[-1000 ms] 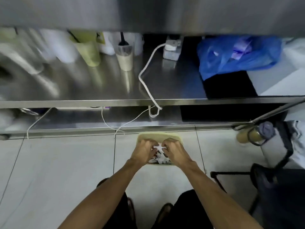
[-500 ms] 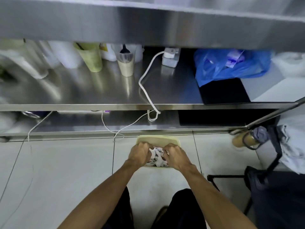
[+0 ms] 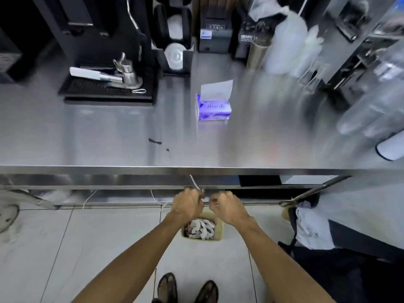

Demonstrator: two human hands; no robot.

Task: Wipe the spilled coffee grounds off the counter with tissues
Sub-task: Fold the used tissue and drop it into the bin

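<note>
The steel counter (image 3: 87, 138) carries a dark smear of coffee grounds (image 3: 155, 141) and a smaller speck (image 3: 167, 150) near its front edge. A purple tissue box (image 3: 213, 108) stands behind them with one sheet sticking up. Below the counter edge, my left hand (image 3: 188, 204) and my right hand (image 3: 227, 206) hover side by side above a beige waste bin (image 3: 220, 234) on the floor. Both hands have curled fingers and I see nothing in them. Crumpled, stained tissues (image 3: 200, 229) lie in the bin.
A black coffee machine with a drip tray (image 3: 105, 90) and metal jug stands at the back left, a cup dispenser (image 3: 175, 53) beside it. Blurred bottles and equipment crowd the right side. A white cup (image 3: 391, 147) lies at the right edge. A dark bag (image 3: 328, 259) sits on the floor to the right.
My hands have lifted out of the bin, leaving the crumpled tissues inside. My view has risen from the under-shelf to the counter top.
</note>
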